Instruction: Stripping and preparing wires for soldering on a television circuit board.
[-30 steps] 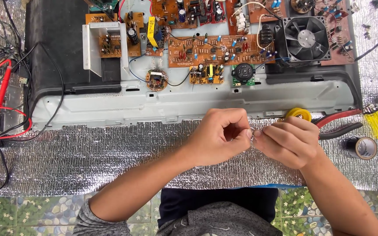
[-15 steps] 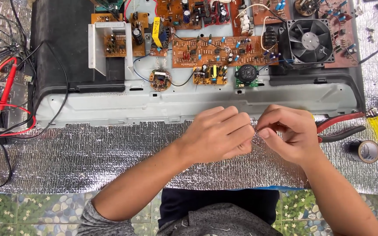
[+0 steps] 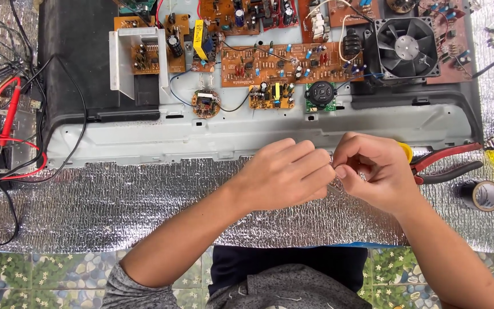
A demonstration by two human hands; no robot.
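Left hand (image 3: 287,174) and right hand (image 3: 373,171) meet fingertip to fingertip over the silver foil mat (image 3: 144,212), both pinched shut on something too small to identify. Just right lie red-handled pliers (image 3: 447,163); the grey chassis (image 3: 258,131) with circuit boards sits just beyond.

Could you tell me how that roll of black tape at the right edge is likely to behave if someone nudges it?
The roll of black tape seems to lie partly on its side on the crinkled foil mat, so it may roll a little, though the foil's texture should slow it. It looks small with a hollow core, so probably light. The pliers close by might stop it.
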